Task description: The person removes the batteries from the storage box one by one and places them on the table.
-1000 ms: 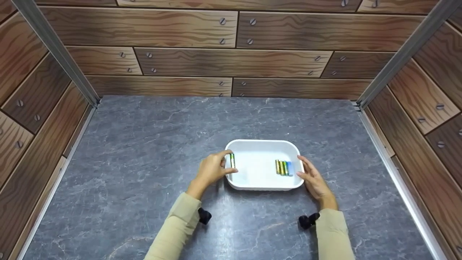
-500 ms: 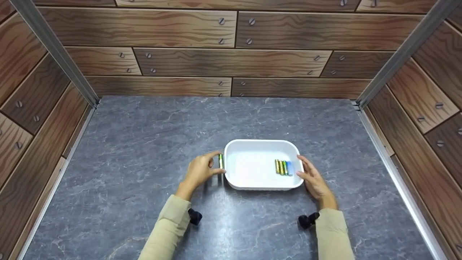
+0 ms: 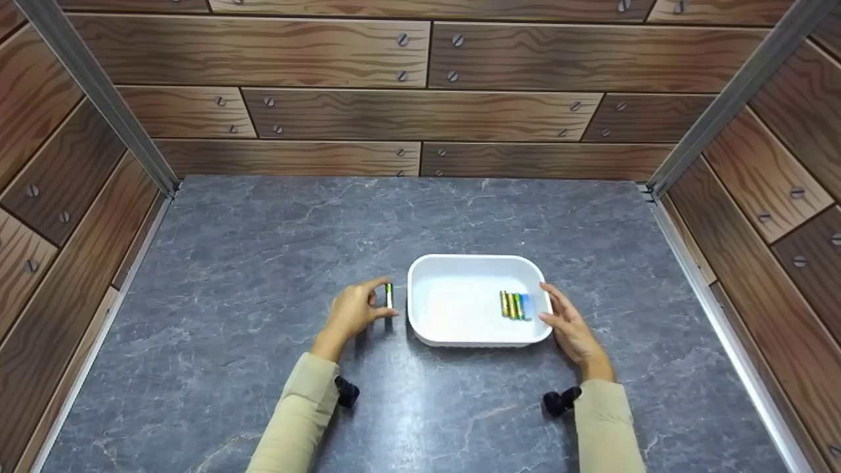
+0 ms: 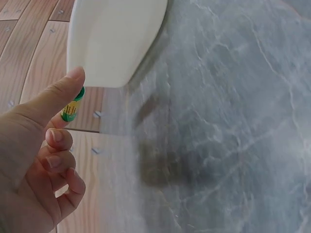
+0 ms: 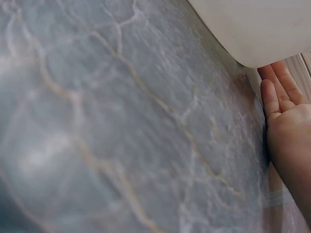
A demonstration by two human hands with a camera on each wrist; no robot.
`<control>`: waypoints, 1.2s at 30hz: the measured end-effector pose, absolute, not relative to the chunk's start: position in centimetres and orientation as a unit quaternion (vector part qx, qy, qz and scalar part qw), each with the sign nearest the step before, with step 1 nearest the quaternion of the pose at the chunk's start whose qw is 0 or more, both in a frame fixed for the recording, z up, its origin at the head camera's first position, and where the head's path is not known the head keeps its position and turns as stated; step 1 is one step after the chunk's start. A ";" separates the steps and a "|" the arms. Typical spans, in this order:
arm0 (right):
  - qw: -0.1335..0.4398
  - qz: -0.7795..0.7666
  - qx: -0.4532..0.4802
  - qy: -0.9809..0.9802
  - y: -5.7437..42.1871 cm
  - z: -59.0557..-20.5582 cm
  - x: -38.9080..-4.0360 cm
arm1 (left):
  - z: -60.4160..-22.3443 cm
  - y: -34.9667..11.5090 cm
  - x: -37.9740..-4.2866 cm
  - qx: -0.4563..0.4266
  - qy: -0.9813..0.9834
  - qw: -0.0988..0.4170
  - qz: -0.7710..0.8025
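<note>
My left hand [image 3: 349,310] pinches a green and gold battery [image 3: 389,295] between thumb and forefinger, just left of the white plastic tub [image 3: 460,343]. In the left wrist view, the green end of that battery [image 4: 72,108] shows below the thumb, and the other fingers curl loosely without holding anything. At the tub's right end, my right hand [image 3: 573,328] grips the rim, thumb and forefinger tips over its edge. Several gold and green batteries [image 3: 512,305] lie side by side inside the tub near that end, with a pale blue piece [image 3: 527,307] beside them.
The tub stands on a grey marbled tabletop [image 3: 295,230]. Wood-patterned walls [image 3: 368,115] enclose the back and both sides, with metal posts at the back corners. A black wrist camera [image 3: 347,392] hangs by the left sleeve, another black camera [image 3: 560,402] by the right.
My left hand has lifted the battery out over the tub's left rim and moved it further left, outside the tub. My right hand and the tub stay in place.
</note>
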State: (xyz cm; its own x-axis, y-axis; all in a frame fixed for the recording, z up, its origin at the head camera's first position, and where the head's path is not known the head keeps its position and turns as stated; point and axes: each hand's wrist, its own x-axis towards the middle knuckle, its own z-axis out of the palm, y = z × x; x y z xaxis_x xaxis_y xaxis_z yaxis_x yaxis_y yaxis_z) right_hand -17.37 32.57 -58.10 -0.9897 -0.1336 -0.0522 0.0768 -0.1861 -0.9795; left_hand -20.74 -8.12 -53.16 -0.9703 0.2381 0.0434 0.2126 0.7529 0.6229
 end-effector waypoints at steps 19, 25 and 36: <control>0.073 -0.767 -0.030 0.636 32.6 -58.2 -17.4 | -55.6 -9.1 -21.9 0.073 0.947 0.074 0.303; 0.074 -0.767 -0.015 0.638 32.6 -58.1 -17.4 | -55.7 -9.1 -22.1 0.064 0.950 0.083 0.295; 0.079 -0.775 -0.032 0.626 32.7 -58.1 -17.4 | -55.7 -9.0 -22.2 0.046 0.951 0.094 0.292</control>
